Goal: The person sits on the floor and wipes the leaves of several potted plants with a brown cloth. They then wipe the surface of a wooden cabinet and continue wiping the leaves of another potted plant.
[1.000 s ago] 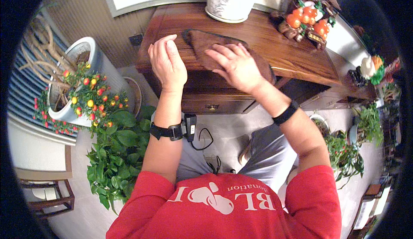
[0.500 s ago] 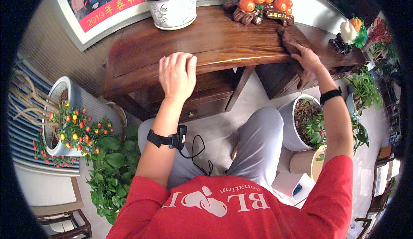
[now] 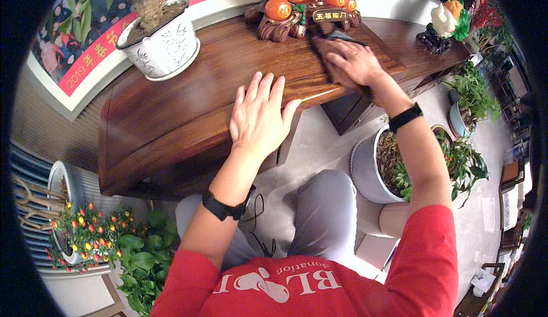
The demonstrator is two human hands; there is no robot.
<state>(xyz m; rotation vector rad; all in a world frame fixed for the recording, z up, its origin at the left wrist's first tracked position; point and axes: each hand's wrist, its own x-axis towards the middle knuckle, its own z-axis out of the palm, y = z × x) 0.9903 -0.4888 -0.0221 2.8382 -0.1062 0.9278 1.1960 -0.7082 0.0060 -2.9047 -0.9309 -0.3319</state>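
So the left hand (image 3: 260, 114) is sitting with its fingers spread and the thumb sticking out, fingers reaching over the front edge of the dark wooden desk (image 3: 188, 108). Can't tell if the whole palm is touching. The right hand (image 3: 357, 65) is lying palm-down on a brown cloth (image 3: 338, 77), fingers close together and a bit bent; can't tell whether they're actually pinching it. That cloth is resting toward the desk's right end, near the front edge and just below the ornament with orange gourds (image 3: 279, 9). Both wrists are wearing black bands. Further left, a white patterned pot (image 3: 171, 49) is standing on the desktop, with a framed picture (image 3: 73, 103) leaning behind it. On the floor, a pale pot (image 3: 365, 163) is sitting to the right of the person's knees, and a plant with red and yellow fruit (image 3: 88, 231) is filling the lower left.
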